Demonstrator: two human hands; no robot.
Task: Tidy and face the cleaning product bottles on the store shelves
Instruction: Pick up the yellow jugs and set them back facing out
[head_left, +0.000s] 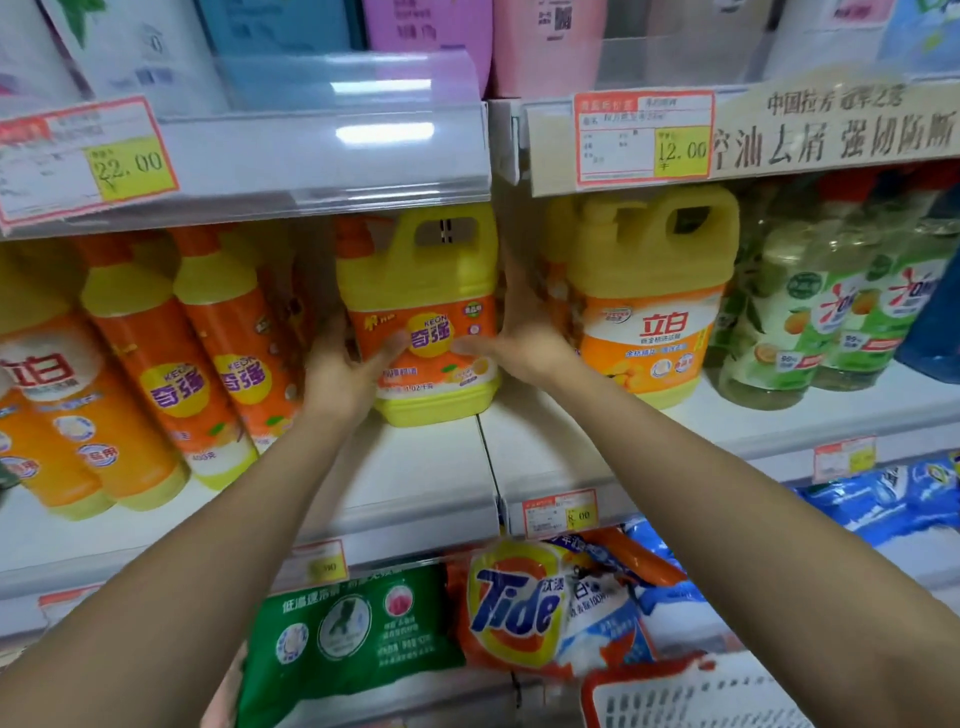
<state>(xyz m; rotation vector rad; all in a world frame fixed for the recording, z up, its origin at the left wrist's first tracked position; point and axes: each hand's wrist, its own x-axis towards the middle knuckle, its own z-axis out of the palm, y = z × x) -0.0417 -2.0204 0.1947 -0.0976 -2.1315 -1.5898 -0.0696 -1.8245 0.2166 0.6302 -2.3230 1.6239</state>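
Here, left hand (340, 371), right hand (522, 340) gripping yellow jug (431, 280), fingers (511, 293) half hidden.

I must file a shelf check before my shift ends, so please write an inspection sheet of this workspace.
Surface: white middle shelf, front part showing.
Job's things: yellow Keon jug upright, label forward; larger yellow jug right of it; orange Keon bottles at left; green bottles at far right.
Clutter: nothing seen.
Hands: left hand and right hand grip the yellow Keon jug by its sides, thumbs on the label.
Cables: nothing seen.
Surroundings: price tags on the rail above; Tide bag and green pack below; red basket at bottom right.
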